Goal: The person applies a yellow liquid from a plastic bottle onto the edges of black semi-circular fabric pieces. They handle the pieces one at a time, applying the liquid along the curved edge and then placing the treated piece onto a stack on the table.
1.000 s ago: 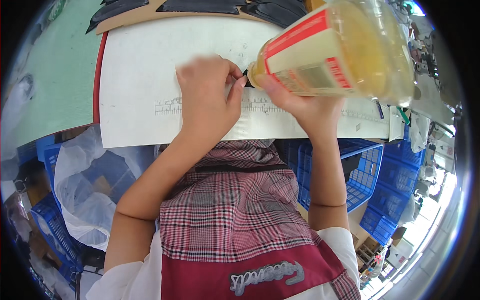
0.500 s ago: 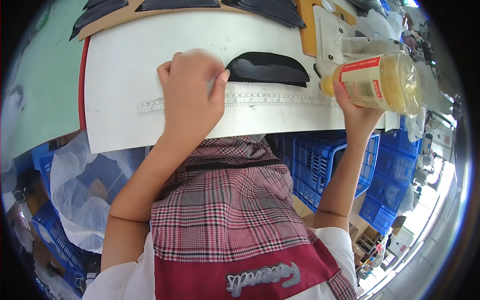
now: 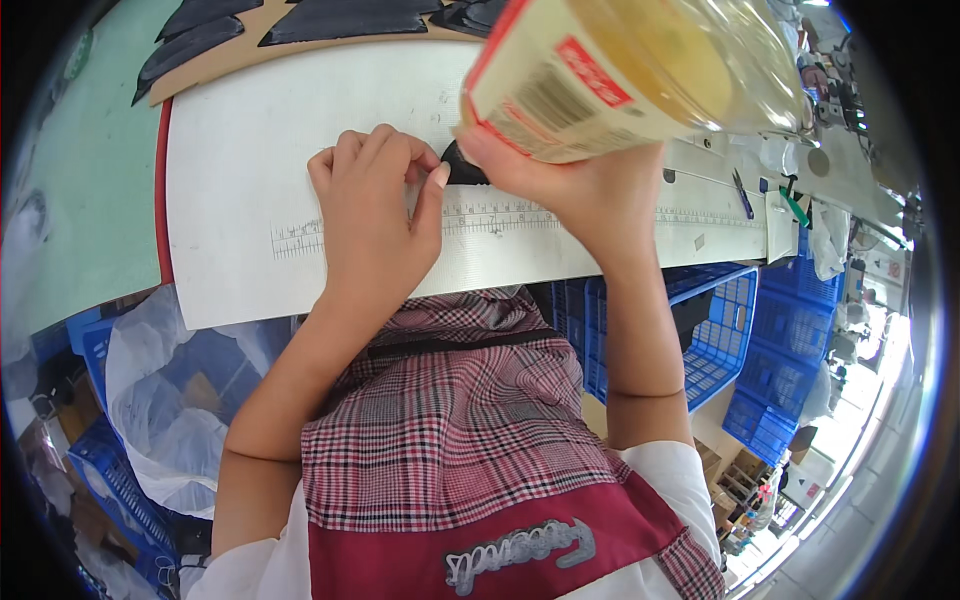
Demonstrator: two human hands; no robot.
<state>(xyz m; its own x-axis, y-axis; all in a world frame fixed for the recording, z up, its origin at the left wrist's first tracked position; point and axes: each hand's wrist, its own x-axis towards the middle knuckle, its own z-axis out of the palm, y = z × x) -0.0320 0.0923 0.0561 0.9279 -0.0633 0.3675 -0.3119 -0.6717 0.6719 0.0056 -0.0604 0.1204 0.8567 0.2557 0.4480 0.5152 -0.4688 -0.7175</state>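
A clear plastic bottle [image 3: 560, 95] with a cream and red label and yellowish contents is in the grip of my right hand [image 3: 590, 195]. It is tilted with its base up to the right; its neck end is hidden behind my fingers and the label. Below it on the white work board [image 3: 250, 150] lies a flat black piece [image 3: 463, 168], mostly covered by the bottle and my right hand. The thumb and forefinger of my left hand [image 3: 378, 205] pinch the piece's left end.
Several similar black pieces [image 3: 345, 20] lie on a brown board along the far edge. Ruler markings [image 3: 295, 238] run along the near side. At right are a slim blue tool [image 3: 743, 195] and a green-handled tool [image 3: 795, 205]. Below stand blue crates [image 3: 735, 320] and a plastic bag [image 3: 150, 400].
My right hand has brought the bottle leftward and closer to the camera, over the black piece. My left hand stays at the piece's left end.
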